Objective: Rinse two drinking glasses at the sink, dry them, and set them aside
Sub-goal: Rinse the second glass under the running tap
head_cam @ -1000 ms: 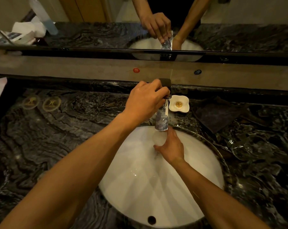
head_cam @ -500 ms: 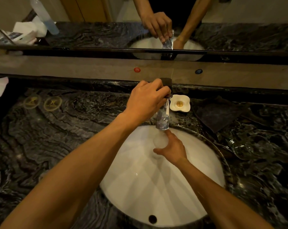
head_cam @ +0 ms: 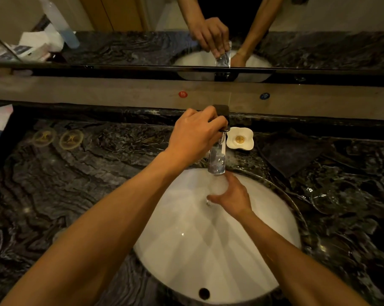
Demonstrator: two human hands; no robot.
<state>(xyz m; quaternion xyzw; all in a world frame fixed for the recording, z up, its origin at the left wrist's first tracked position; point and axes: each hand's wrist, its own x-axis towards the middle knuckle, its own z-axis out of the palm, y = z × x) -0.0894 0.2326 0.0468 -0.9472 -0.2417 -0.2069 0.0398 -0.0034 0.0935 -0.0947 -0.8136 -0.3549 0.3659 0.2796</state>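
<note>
Water seems to be what I'm after: in the head view my left hand (head_cam: 197,135) is curled shut over the lever on top of the faucet (head_cam: 217,161), and my right hand (head_cam: 231,196) is wrapped around a drinking glass (head_cam: 218,186) just under the faucet's spout, over the white basin of the sink (head_cam: 186,250). The glass is clear and blurs into the basin, so I can't tell how far it is tilted or whether water is in it; nor can I make out a stream from the faucet. I judge this to be the first rinse, with the tap being worked while the glass waits below. To the right of the faucet, well out on the dark marble counter (head_cam: 76,177), there is a faint clear outline that may be the second glass (head_cam: 325,199), though I'm not sure of it. A small flower-shaped dish (head_cam: 239,139) sits just right of the faucet, and a dark cloth (head_cam: 294,151) lies beyond that. Next I'll need a steady flow, then a turn of the glass so the water reaches all round inside, with a firm hold since wet glass slips
</note>
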